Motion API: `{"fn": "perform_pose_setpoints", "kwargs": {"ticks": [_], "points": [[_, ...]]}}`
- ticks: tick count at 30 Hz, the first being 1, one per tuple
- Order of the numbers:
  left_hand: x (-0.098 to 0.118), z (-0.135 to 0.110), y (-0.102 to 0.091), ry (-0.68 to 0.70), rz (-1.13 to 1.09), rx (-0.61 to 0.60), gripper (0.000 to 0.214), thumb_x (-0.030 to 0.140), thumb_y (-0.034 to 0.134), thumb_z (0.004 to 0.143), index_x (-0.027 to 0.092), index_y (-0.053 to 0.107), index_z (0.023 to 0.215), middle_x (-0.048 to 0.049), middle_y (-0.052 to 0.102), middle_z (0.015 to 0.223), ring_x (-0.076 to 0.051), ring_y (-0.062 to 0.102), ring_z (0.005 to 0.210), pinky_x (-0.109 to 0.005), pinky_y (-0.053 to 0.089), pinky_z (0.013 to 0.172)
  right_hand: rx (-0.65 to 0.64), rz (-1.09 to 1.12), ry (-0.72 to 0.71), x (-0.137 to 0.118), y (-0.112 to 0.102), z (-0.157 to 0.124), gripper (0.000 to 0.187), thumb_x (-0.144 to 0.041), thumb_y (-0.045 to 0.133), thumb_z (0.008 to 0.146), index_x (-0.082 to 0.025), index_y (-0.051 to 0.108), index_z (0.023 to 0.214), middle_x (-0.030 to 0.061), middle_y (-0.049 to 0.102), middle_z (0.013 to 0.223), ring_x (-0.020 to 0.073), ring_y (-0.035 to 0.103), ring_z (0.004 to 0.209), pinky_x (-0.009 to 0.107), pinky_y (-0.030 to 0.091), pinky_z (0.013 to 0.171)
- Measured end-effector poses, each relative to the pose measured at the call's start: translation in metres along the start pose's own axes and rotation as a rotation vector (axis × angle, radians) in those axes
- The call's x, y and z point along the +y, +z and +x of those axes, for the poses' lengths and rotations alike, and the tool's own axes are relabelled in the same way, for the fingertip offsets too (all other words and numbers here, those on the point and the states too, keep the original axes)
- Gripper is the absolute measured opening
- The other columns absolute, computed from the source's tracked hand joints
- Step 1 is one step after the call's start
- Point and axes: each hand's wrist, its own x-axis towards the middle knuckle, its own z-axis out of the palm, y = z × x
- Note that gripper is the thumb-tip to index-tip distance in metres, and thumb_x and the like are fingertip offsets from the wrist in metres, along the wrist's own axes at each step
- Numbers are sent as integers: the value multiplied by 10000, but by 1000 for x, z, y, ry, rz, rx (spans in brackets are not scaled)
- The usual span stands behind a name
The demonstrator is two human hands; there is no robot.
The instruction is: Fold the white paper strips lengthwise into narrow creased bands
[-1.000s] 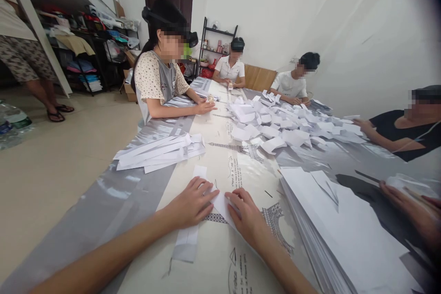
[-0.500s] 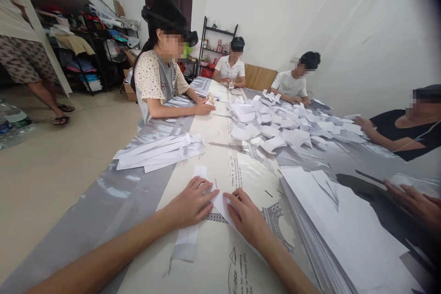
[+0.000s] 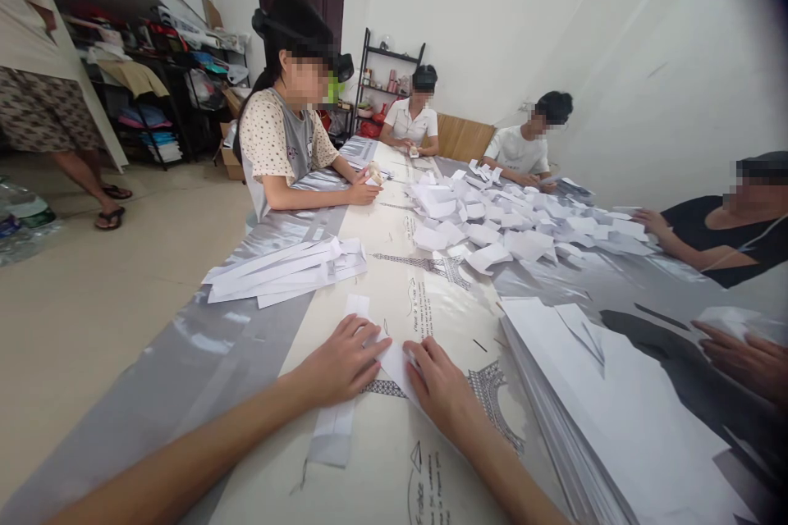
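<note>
A white paper strip (image 3: pixel 332 433) lies lengthwise on the table under my left hand (image 3: pixel 348 361). That hand rests palm down with its fingers apart, pressing on the papers. A second piece of white paper (image 3: pixel 394 362) slants across the first, between both hands. My right hand (image 3: pixel 440 384) has its fingers bent over this slanted paper, with thumb and index finger close together at its edge. The palm hides part of the paper, so I cannot make out its full shape.
Long white strips (image 3: pixel 277 272) are piled ahead to the left. Folded paper pieces (image 3: pixel 492 221) form a heap farther off. At the right lies a thick paper stack (image 3: pixel 603 394). Several people sit around the table, and a co-worker's hand (image 3: pixel 739 349) shows at the right edge.
My right fingers have shifted very slightly rightward along the slanted paper. My left hand stays in place. The co-worker's hand at the right edge has moved a little.
</note>
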Motion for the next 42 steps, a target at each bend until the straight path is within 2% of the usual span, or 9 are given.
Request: {"fn": "perform_pose_setpoints", "kwargs": {"ticks": [4, 12, 20, 23, 26, 28, 31, 36, 42], "points": [[0, -1, 2, -9, 6, -1, 359, 232, 485, 1011, 193, 559, 1361, -127, 605, 1237, -298, 516, 1187, -534, 392, 1098, -2, -48, 76, -4, 4, -1, 81, -196, 415, 1024, -238, 482, 1003, 40, 592, 932, 230, 634, 791, 305, 470, 577], [2, -1, 0, -22, 20, -27, 346, 230, 461, 1022, 189, 572, 1347, -137, 594, 1280, -296, 518, 1243, -582, 330, 1162, -64, 114, 113, 2, -5, -2, 226, -276, 384, 1037, -254, 366, 813, -9, 564, 789, 182, 550, 655, 287, 380, 580], [-2, -4, 6, -8, -51, 68, 340, 179, 412, 1057, 177, 564, 1361, -123, 617, 1309, -238, 537, 1287, -549, 235, 1242, -199, 469, 107, 3, -28, 1, 228, -299, 495, 1000, -231, 501, 782, -36, 547, 695, 154, 484, 635, 270, 368, 589], [-9, -2, 7, -49, -171, 133, 263, 201, 420, 1074, 192, 664, 1172, -74, 687, 1140, -206, 586, 1211, -516, 239, 1246, -206, 556, 96, 5, -31, 3, 258, -330, 546, 984, -219, 548, 751, -38, 549, 672, 141, 469, 618, 266, 368, 578], [-21, 2, 1, -74, -390, 116, 244, 304, 507, 1061, 201, 699, 952, -38, 703, 945, -183, 646, 1011, -446, 383, 1153, -206, 582, 108, 11, -34, 5, 276, -353, 589, 965, -210, 598, 729, -25, 593, 685, 138, 479, 619, 271, 385, 581], [-30, 5, -7, -91, -547, 91, 271, 382, 577, 1027, 192, 703, 881, -43, 706, 881, -179, 652, 905, -361, 503, 972, -216, 602, 115, 16, -38, 5, 273, -364, 610, 958, -208, 634, 735, -16, 627, 706, 141, 490, 630, 276, 398, 596], [-41, 9, -20, -187, -711, 98, 295, 443, 671, 961, 187, 727, 826, -46, 724, 833, -178, 661, 836, -292, 520, 781, -237, 662, 120, 21, -45, 6, 260, -389, 618, 962, -213, 674, 778, -2, 676, 763, 151, 530, 669, 282, 421, 628], [-56, 8, -37, -365, -752, 149, 290, 455, 708, 914, 183, 749, 821, -42, 748, 848, -178, 675, 810, -287, 511, 779, -243, 736, 152, 28, -52, 5, 269, -420, 603, 978, -216, 670, 817, -1, 660, 787, 154, 534, 706, 279, 423, 648], [-72, 6, -51, -448, -772, 198, 283, 444, 738, 873, 177, 751, 779, -22, 733, 783, -159, 639, 745, -268, 491, 723, -212, 730, 192, 36, -55, 5, 388, -488, 588, 979, -199, 551, 723, -34, 523, 674, 118, 432, 603, 254, 346, 554]]}}
